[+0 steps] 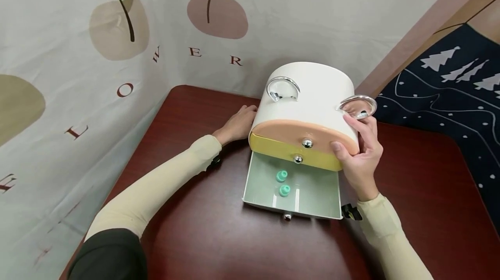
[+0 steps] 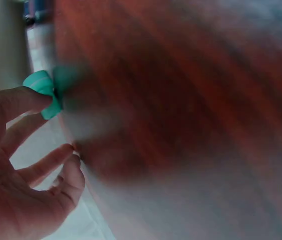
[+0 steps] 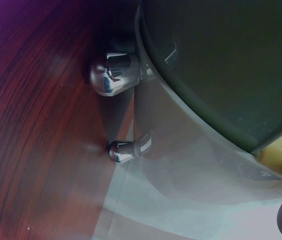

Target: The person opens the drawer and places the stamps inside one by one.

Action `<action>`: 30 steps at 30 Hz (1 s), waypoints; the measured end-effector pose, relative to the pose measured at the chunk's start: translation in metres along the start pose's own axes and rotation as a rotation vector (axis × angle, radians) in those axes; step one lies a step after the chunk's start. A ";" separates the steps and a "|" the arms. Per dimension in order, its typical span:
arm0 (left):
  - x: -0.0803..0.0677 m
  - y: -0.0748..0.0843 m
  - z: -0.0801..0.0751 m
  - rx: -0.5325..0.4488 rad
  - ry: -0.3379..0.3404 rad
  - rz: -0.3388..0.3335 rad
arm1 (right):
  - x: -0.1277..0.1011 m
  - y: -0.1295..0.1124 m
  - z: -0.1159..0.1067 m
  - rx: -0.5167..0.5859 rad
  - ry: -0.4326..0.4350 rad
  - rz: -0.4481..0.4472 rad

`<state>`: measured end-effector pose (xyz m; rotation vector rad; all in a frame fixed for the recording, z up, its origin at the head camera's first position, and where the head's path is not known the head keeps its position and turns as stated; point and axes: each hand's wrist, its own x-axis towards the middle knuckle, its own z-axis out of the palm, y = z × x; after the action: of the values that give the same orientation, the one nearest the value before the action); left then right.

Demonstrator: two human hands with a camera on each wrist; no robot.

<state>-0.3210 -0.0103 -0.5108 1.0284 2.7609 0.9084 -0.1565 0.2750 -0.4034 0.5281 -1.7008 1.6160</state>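
You had a small white drawer cabinet (image 1: 312, 93) standing on the dark red table (image 1: 195, 228), and everything else sat around it. Your left hand (image 1: 236, 124) lay flat against the cabinet's left wall, low down near the table, fingers straight and close together, pressing rather than gripping. The left wrist view was badly blurred; it showed your fingers (image 2: 25, 150) loosely spread and slightly bent beside a green piece (image 2: 43, 92), and I cannot tell from it whether they touched that piece.

Your right hand (image 1: 361, 149) held the cabinet's right front corner. The thumb (image 1: 340, 149) pressed on the front of the pink top drawer (image 1: 304, 130), and the other fingers wrapped round the right wall, just under the clear ring handle (image 1: 357, 106) on that side. A second clear ring handle (image 1: 282, 89) sat on the cabinet's top towards the left.

Below the pink drawer, the yellow middle drawer (image 1: 289, 152) was closed, or nearly so. The pale green bottom drawer (image 1: 291, 193) was pulled well out towards you, and two small green caps (image 1: 283, 183) lay on its floor, one just behind the other, near the centre. Each drawer carried a round chrome knob (image 1: 307, 143); the right wrist view showed two of them (image 3: 113, 75) close up against the table.

Behind the cabinet hung a pale cloth (image 1: 117, 54) printed with flowers and letters.
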 end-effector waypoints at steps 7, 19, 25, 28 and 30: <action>0.013 -0.037 0.027 -0.001 0.090 0.145 | 0.001 -0.001 -0.001 0.010 -0.007 0.002; -0.035 0.017 -0.029 -0.196 0.241 -0.098 | 0.005 -0.002 -0.005 -0.022 -0.036 0.004; -0.063 0.037 -0.043 -0.299 0.394 -0.119 | 0.004 -0.005 -0.007 -0.033 -0.052 0.007; -0.074 0.043 -0.046 -0.319 0.453 -0.099 | 0.004 -0.005 -0.007 -0.044 -0.053 0.006; -0.080 0.047 -0.047 -0.316 0.485 -0.073 | 0.005 -0.005 -0.008 -0.052 -0.053 0.005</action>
<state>-0.2433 -0.0549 -0.4580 0.7236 2.8356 1.7087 -0.1541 0.2826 -0.3969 0.5458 -1.7794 1.5702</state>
